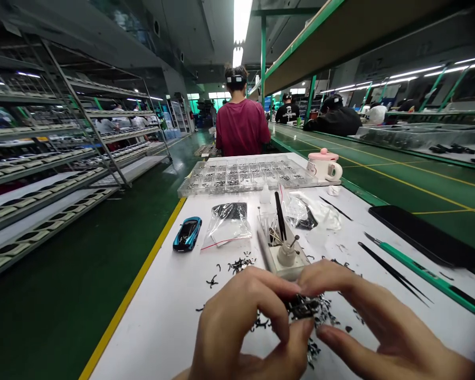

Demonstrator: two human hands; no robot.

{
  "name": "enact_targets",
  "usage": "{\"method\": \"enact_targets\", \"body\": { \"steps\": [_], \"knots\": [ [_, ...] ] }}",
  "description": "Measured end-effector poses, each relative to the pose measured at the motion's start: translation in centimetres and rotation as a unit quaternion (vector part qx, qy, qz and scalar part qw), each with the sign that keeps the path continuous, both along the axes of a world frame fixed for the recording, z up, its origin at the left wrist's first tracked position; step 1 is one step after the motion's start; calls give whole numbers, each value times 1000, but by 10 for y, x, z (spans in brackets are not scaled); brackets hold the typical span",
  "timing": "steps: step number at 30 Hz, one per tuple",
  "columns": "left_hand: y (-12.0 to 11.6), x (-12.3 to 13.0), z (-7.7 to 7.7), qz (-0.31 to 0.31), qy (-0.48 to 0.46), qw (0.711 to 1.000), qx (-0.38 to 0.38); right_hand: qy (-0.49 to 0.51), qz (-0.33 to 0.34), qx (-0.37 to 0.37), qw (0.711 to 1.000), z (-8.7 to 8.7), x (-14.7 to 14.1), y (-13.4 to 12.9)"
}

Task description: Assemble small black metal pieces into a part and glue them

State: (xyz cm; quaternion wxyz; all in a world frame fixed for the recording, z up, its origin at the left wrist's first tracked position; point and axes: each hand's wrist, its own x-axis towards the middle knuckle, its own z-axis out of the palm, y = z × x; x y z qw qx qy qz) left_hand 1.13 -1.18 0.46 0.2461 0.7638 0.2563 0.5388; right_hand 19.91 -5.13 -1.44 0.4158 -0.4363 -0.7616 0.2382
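On my feed, the left hand (235, 314) seems to pinch a dark part (302, 307) just on the near side of the tool holder (279, 270); whether the right hand (398, 330) grips it too, I can't tell. I'd favour light, even pressure and a steady pinch.

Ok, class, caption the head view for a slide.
Left hand and right hand curl around a small dark part, above black pieces scattered on a white tabletop.
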Motion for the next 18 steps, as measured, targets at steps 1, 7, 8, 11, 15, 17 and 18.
{"method": "enact_targets", "body": {
  "steps": [1, 7, 8, 11, 15, 17, 18],
  "knots": [
    [1, 2, -1, 7, -2, 1000, 24, -1, -8, 4, 1000, 0, -2, -1],
    [7, 6, -10, -6, -41, 990, 133, 27, 22, 69, 997, 1, -3, 4],
    [7, 5, -11, -10, -41, 990, 135, 30, 26, 87, 995, 1, -3, 4],
    [7, 4, -11, -27, -40, 987, 153, 37, 22, 109, 993, -1, -4, 3],
    [10, 3, -12, -30, -38, 985, 163, 43, 24, 70, 996, -6, -3, -2],
    [9, 4, -12, -35, -39, 985, 163, 47, 22, 61, 997, -7, -2, -3],
    [8, 4, -11, -34, -39, 987, 152, 50, 21, 58, 997, -8, -1, -3]
  ]
}}
